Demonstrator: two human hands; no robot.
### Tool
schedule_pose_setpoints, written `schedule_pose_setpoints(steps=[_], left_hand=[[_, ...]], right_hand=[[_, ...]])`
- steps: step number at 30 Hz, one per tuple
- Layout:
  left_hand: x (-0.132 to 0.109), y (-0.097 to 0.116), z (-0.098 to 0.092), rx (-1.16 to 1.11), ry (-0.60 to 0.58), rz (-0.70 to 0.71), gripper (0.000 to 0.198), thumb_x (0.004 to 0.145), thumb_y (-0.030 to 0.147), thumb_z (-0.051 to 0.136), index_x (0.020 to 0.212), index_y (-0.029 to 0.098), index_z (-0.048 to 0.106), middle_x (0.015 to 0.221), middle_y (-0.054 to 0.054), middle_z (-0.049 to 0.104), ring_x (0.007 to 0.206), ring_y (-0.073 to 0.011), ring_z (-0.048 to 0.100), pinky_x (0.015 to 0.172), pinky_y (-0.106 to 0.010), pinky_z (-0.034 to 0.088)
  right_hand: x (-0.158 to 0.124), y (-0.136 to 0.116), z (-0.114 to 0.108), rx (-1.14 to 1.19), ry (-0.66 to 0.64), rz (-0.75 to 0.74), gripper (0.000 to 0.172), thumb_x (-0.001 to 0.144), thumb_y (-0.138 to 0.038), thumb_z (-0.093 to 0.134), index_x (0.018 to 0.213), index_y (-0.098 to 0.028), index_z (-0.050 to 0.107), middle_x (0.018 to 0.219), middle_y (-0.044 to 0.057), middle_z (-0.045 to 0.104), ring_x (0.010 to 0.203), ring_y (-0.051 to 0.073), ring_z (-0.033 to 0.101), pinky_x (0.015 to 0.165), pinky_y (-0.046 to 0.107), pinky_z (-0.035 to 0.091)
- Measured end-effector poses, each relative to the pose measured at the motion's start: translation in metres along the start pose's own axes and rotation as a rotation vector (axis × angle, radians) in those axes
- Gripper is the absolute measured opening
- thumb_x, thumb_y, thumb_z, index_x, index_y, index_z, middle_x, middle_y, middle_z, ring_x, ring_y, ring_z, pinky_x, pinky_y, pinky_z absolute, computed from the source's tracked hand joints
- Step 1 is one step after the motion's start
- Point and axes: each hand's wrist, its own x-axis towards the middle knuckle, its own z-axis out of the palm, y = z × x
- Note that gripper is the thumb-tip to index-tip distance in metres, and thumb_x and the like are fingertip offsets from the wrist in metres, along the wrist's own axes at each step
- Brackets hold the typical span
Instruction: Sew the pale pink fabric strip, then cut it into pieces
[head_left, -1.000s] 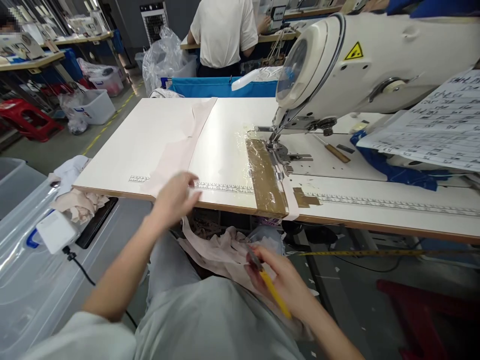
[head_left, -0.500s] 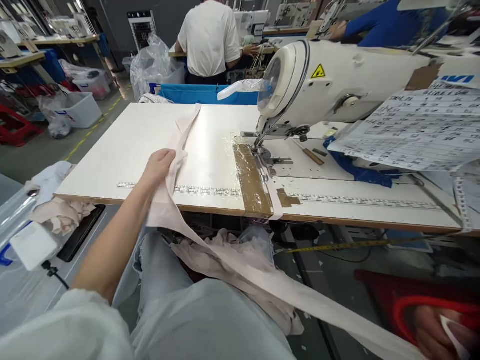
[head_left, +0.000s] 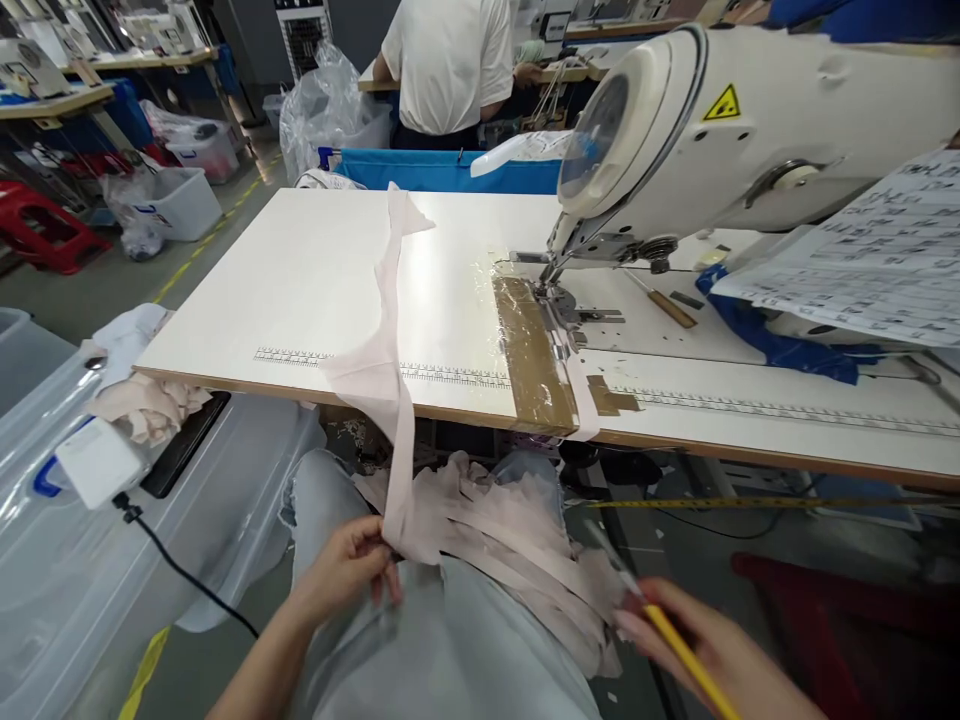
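The white rectangular sewing table (head_left: 300, 270) is being crossed by a long pale pink fabric strip (head_left: 391, 330), long axis running away from the body, its lower end being pinched at the lap by the nearer left hand (head_left: 346, 572), the right hand (head_left: 731, 640) being wrapped round a slim yellow pencil-like tool (head_left: 681, 655).

The white table (head_left: 300, 270) bears a pink fabric strip (head_left: 387, 300) and a sewing machine (head_left: 750, 120).
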Motion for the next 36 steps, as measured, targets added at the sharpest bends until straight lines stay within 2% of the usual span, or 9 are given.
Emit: schedule_pose_setpoints(steps=[3,5,8,12,15,19,24,31,36], left_hand=[[-0.003,-0.004,0.013,-0.121,0.035,0.019,0.041,0.079,0.052,0.064,0.092,0.014,0.061,0.078,-0.011,0.072,0.075,-0.0231,0.070,0.055,-0.025,0.052],[-0.006,-0.002,0.015,-0.145,0.080,0.005,0.043,0.080,0.055,0.064,0.091,0.014,0.060,0.079,-0.011,0.073,0.077,-0.0232,0.071,0.057,-0.025,0.053],[-0.009,-0.001,0.013,-0.166,0.153,-0.011,0.045,0.077,0.056,0.067,0.085,0.013,0.060,0.071,-0.009,0.072,0.072,-0.0217,0.071,0.054,-0.023,0.051],[-0.010,-0.006,0.009,-0.216,0.213,-0.034,0.047,0.072,0.058,0.071,0.082,0.012,0.062,0.066,-0.007,0.071,0.063,-0.0187,0.070,0.050,-0.020,0.049],[-0.011,-0.009,0.009,-0.235,0.225,-0.038,0.048,0.071,0.058,0.072,0.081,0.012,0.063,0.063,-0.006,0.070,0.059,-0.0173,0.069,0.049,-0.020,0.048],[-0.010,-0.008,0.009,-0.239,0.223,-0.034,0.048,0.071,0.058,0.072,0.081,0.012,0.063,0.059,-0.005,0.069,0.054,-0.0158,0.067,0.049,-0.020,0.048],[-0.008,-0.008,0.010,-0.254,0.236,-0.029,0.048,0.069,0.058,0.073,0.078,0.012,0.063,0.057,-0.005,0.069,0.053,-0.0159,0.067,0.049,-0.020,0.047],[-0.006,-0.011,0.009,-0.260,0.239,-0.020,0.046,0.070,0.057,0.073,0.078,0.011,0.065,0.057,-0.006,0.069,0.053,-0.0162,0.067,0.050,-0.021,0.047],[-0.006,-0.010,0.008,-0.256,0.232,-0.032,0.047,0.070,0.056,0.074,0.078,0.011,0.065,0.055,-0.005,0.068,0.052,-0.0150,0.066,0.050,-0.020,0.047]], right_hand=[[0.025,-0.059,0.029,0.107,-0.423,-0.159,0.041,0.087,-0.060,0.052,0.074,-0.021,0.049,0.067,-0.001,0.049,0.060,0.016,0.048,0.053,0.025,0.042],[0.043,-0.093,0.041,0.067,-0.627,-0.260,0.042,0.088,-0.056,0.051,0.068,-0.022,0.036,0.064,-0.005,0.038,0.056,0.013,0.037,0.050,0.024,0.032],[0.070,-0.120,0.052,-0.007,-0.764,-0.349,0.044,0.089,-0.057,0.045,0.066,-0.022,0.029,0.061,-0.005,0.031,0.056,0.012,0.031,0.049,0.025,0.025],[0.094,-0.129,0.063,-0.059,-0.892,-0.383,0.046,0.085,-0.061,0.047,0.066,-0.022,0.033,0.060,-0.005,0.034,0.055,0.011,0.031,0.047,0.024,0.022],[0.100,-0.134,0.069,-0.107,-0.895,-0.403,0.044,0.082,-0.059,0.049,0.065,-0.021,0.035,0.059,-0.005,0.036,0.054,0.012,0.033,0.047,0.023,0.022],[0.098,-0.139,0.072,-0.271,-0.756,-0.473,0.043,0.083,-0.055,0.053,0.064,-0.021,0.033,0.058,-0.005,0.037,0.054,0.012,0.038,0.049,0.024,0.023],[0.093,-0.141,0.072,-0.419,-0.590,-0.546,0.041,0.087,-0.053,0.053,0.065,-0.021,0.041,0.062,-0.001,0.049,0.056,0.015,0.045,0.050,0.025,0.023],[0.094,-0.138,0.076,-0.404,-0.589,-0.514,0.041,0.084,-0.051,0.058,0.060,-0.020,0.044,0.055,-0.001,0.049,0.049,0.013,0.045,0.047,0.025,0.021],[0.094,-0.139,0.076,-0.447,-0.556,-0.541,0.038,0.085,-0.053,0.058,0.066,-0.020,0.053,0.063,0.002,0.058,0.055,0.017,0.053,0.049,0.026,0.023]])
